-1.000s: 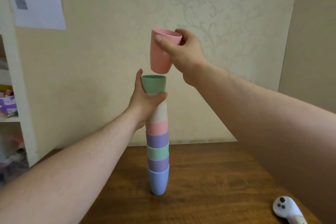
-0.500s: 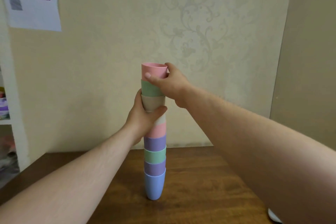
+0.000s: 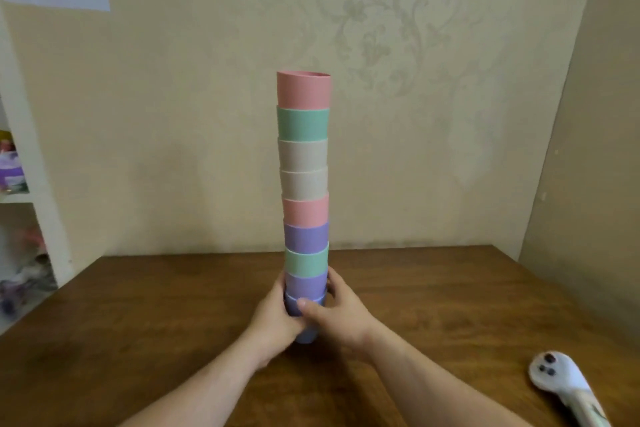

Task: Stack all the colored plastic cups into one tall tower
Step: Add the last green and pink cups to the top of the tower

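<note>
A tall tower of nested cups (image 3: 304, 180) stands upright on the wooden table (image 3: 173, 315), mouths up. From the top the cups run pink (image 3: 303, 91), green, two beige, pink, purple, green, purple, and a blue one (image 3: 294, 308) at the bottom. My left hand (image 3: 273, 319) wraps the left side of the blue bottom cup. My right hand (image 3: 334, 310) clasps it from the right, thumb across the front. Both hands hide most of the blue cup.
A white handheld controller (image 3: 564, 381) lies on the table at the near right. A white shelf unit (image 3: 24, 184) with blurred items stands at the left. The wall runs close behind the tower, and a side wall closes the right.
My right hand seated the pink cup on top and let go. Both hands then dropped from the upper cups to the base of the tower.
</note>
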`<state>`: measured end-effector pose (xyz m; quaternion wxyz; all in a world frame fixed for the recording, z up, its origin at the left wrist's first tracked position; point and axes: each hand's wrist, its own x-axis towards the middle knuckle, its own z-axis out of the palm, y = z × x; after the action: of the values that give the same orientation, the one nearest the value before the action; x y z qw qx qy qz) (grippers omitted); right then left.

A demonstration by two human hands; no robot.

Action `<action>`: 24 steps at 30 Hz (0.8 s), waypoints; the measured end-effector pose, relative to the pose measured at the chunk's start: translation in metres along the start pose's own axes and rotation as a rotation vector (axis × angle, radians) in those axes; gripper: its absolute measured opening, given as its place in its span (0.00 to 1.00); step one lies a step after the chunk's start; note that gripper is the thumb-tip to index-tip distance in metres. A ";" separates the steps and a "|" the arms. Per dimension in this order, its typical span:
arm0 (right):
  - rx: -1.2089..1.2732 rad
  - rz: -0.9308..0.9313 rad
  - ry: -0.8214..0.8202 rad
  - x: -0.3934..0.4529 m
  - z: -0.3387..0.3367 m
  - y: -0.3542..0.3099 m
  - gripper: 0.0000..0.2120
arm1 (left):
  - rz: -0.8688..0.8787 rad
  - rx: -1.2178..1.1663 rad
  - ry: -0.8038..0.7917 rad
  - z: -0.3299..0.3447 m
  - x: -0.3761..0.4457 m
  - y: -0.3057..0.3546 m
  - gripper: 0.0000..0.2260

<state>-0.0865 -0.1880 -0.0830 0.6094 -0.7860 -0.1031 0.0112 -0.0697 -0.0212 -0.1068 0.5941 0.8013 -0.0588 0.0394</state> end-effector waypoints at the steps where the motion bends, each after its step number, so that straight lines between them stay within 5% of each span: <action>1: -0.011 -0.006 0.030 0.005 0.003 0.006 0.39 | -0.005 0.024 -0.004 0.002 0.001 -0.001 0.42; 13: -0.151 0.014 0.107 0.079 -0.014 0.013 0.33 | 0.050 0.172 0.025 0.011 0.084 -0.008 0.47; 24: -0.228 -0.010 0.178 0.150 -0.025 0.034 0.29 | -0.018 0.043 0.147 0.022 0.142 -0.046 0.34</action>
<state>0.0687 -0.1937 -0.0928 0.5229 -0.8476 -0.0531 -0.0735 0.0770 -0.0363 -0.1377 0.5796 0.8094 -0.0072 0.0942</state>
